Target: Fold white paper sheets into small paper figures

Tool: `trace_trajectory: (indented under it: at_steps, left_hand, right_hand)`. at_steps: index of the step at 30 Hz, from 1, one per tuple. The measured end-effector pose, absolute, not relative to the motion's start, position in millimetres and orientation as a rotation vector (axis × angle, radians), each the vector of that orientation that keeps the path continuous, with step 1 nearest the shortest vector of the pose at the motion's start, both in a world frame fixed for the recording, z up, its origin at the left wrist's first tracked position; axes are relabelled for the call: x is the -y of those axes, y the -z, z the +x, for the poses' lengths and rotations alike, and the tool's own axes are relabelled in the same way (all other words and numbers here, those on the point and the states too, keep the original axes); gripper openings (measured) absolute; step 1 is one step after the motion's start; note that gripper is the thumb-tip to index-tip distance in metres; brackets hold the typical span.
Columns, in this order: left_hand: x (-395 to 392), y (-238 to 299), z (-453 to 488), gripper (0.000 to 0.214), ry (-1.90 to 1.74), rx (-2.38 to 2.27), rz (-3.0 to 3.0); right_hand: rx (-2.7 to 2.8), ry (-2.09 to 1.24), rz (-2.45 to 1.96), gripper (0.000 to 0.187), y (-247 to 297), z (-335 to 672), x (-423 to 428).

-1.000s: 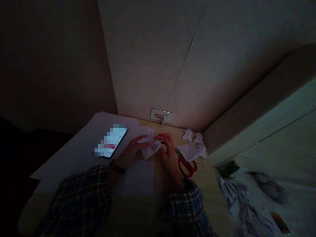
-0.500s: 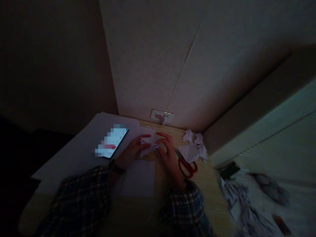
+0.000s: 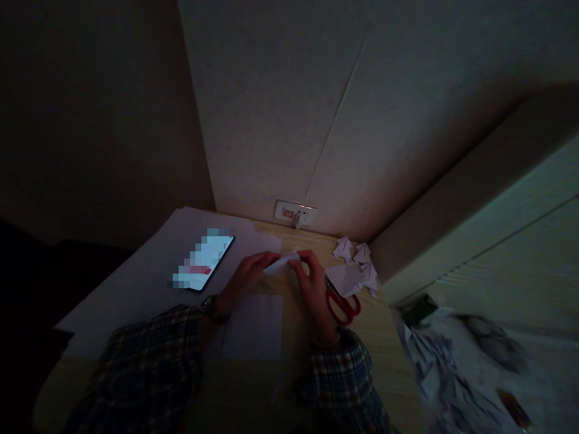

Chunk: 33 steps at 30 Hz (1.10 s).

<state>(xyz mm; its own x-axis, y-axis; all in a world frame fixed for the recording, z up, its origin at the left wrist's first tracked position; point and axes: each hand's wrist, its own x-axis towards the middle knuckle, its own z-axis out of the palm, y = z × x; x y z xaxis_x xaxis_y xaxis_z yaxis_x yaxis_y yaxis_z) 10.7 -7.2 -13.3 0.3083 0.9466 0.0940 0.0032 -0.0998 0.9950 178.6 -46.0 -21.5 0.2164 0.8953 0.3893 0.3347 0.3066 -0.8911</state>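
A small folded piece of white paper (image 3: pixel 281 264) is held between both hands above the wooden table. My left hand (image 3: pixel 251 271) pinches its left end, and my right hand (image 3: pixel 310 278) grips its right end between thumb and fingers. Just right of my right hand lie scissors with red handles (image 3: pixel 342 307), their blades partly under a flat white paper piece (image 3: pixel 344 279). A square white sheet (image 3: pixel 253 325) rests on the table below the hands. Dim light hides the finer creases of the folded paper.
A lit phone (image 3: pixel 204 263) lies on large white sheets (image 3: pixel 149 283) at the left. Several folded paper shapes (image 3: pixel 362 254) sit by the wall at the right. A wall socket (image 3: pixel 296 212) holds a plug. Crumpled papers (image 3: pixel 446 374) are heaped on the floor, right of the table.
The folded paper has turned in my hands; it showed creased flaps before and now shows a narrow, smooth face. My right fingers have closed in on its end.
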Motion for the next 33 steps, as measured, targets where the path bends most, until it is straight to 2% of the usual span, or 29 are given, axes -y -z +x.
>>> trace_trajectory:
  at_steps: [4, 10, 21, 27, 33]
  left_hand:
    - [9.0, 7.7, 10.0, 0.060, -0.967, -0.938, 1.273]
    - [3.1, 9.5, 10.8, 0.041, -1.014, -1.127, 1.338]
    - [6.5, 7.3, 7.1, 0.038, -0.924, -1.092, 1.277]
    - [9.4, 5.2, 7.2, 0.038, -0.945, -1.101, 1.306]
    - [11.9, 8.2, 9.7, 0.044, -1.082, -1.162, 1.233]
  right_hand:
    - [1.325, -0.616, -1.243, 0.010, 19.0, 177.1, 46.6]
    - [1.405, -0.651, -1.191, 0.011, 19.4, 175.4, 45.0]
    - [1.446, -0.711, -1.204, 0.007, 28.6, 174.4, 41.7]
    - [1.300, -0.714, -1.203, 0.028, 33.5, 167.9, 40.4]
    - [1.264, -0.656, -1.289, 0.015, 30.5, 169.1, 38.1]
